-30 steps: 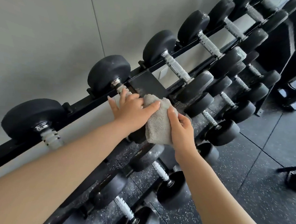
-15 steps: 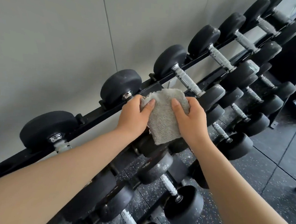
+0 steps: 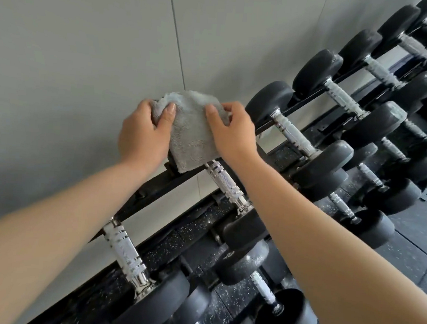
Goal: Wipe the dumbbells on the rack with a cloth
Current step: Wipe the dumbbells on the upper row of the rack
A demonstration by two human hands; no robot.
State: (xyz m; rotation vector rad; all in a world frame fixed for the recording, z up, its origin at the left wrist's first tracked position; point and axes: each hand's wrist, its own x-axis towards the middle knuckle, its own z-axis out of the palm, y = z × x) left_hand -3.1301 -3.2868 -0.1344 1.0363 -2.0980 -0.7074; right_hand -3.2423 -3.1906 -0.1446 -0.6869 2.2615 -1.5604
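A grey cloth (image 3: 189,132) is draped over the far head of a black dumbbell on the top rail of the rack (image 3: 155,190); that head is hidden under it. The dumbbell's knurled chrome handle (image 3: 227,184) sticks out below the cloth toward me. My left hand (image 3: 143,134) grips the cloth's left edge, thumb on top. Over on the cloth's right edge, my right hand (image 3: 231,132) holds it with curled fingers. More black dumbbells (image 3: 315,70) line the top rail to the right.
A plain grey wall (image 3: 88,52) stands close behind the rack. Another dumbbell's chrome handle (image 3: 125,251) lies near my left forearm. Lower tiers hold several more dumbbells (image 3: 379,231). Speckled black rubber floor (image 3: 416,252) runs to the right.
Both hands have carried the cloth up and back from the near side of the rack onto the dumbbell's far head by the wall. My view has moved closer and left.
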